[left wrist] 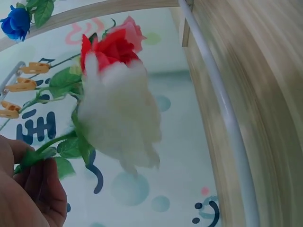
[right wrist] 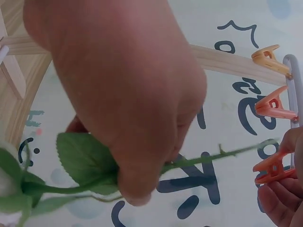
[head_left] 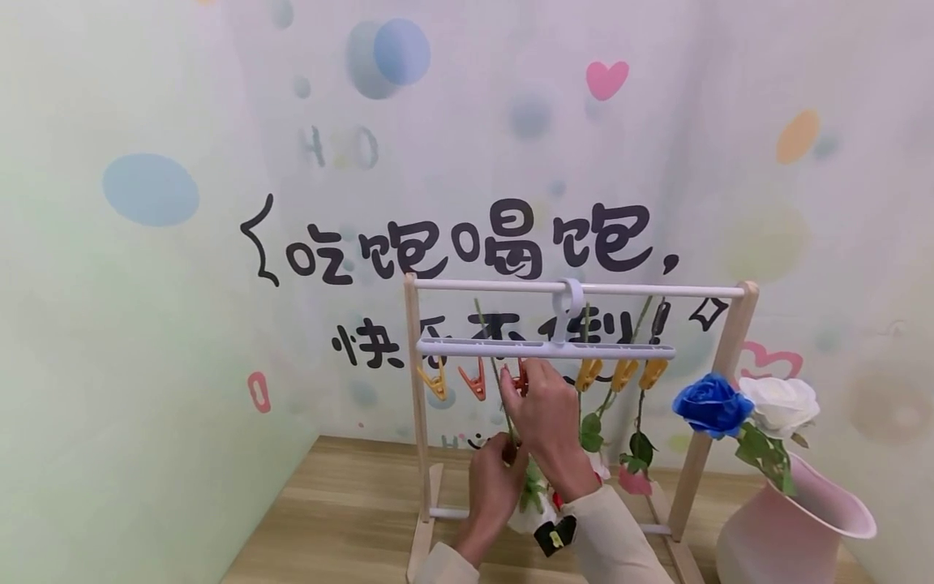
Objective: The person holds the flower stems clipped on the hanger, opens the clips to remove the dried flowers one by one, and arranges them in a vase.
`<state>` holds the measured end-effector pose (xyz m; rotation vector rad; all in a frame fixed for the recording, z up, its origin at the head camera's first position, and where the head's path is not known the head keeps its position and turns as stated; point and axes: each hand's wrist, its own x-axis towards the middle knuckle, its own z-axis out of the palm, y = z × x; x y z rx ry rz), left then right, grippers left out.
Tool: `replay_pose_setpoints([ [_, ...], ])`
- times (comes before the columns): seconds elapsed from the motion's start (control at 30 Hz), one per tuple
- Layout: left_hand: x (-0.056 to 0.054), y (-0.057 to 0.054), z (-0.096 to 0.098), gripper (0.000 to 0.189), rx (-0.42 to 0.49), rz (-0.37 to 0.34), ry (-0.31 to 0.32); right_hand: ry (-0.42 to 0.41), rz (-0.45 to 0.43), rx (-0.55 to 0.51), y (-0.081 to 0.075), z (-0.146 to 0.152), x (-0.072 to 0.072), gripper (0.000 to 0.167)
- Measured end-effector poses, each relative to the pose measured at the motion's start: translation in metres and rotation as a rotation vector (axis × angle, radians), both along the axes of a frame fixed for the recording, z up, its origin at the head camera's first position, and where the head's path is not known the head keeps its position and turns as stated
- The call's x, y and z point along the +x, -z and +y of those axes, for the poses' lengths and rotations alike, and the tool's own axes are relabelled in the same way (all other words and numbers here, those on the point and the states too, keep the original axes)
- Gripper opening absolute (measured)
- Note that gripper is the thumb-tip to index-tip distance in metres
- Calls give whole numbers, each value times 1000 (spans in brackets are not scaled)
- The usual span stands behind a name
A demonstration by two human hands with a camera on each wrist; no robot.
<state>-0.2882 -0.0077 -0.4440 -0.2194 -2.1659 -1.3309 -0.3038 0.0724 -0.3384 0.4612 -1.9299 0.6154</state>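
Note:
My left hand pinches the green stem of a white artificial rose, whose bloom hangs downward with the stem pointing up. Above it, my right hand pinches an orange-red clip on the white clip hanger. The bare stem end passes close by that clip. To the left on the same bar hang another orange-red clip and a yellow-orange clip, both without flowers. At the right, yellow clips hold upside-down flowers, among them a red rose and a pink one.
The hanger hooks over the top rod of a wooden-sided rack on a wood-grain table. A pink vase at the right holds a blue rose and a white rose. A printed backdrop hangs behind.

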Motion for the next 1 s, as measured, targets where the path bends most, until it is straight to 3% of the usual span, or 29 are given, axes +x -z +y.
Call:
replay_pose_setpoints([
  [0.13,1,5,-6,20,-19,-51,1,-4,11,10,0,0,0,22],
  [0.43,2,17,-21,11,-171,-129,-26,17,13,26,0,-1,0,37],
  [0.7,5,32,-30,16,-341,-103,-38,32,22,48,0,1,1,41],
  [1.0,9,37,-37,16,-522,-122,-78,32,22,60,0,7,10,41],
])
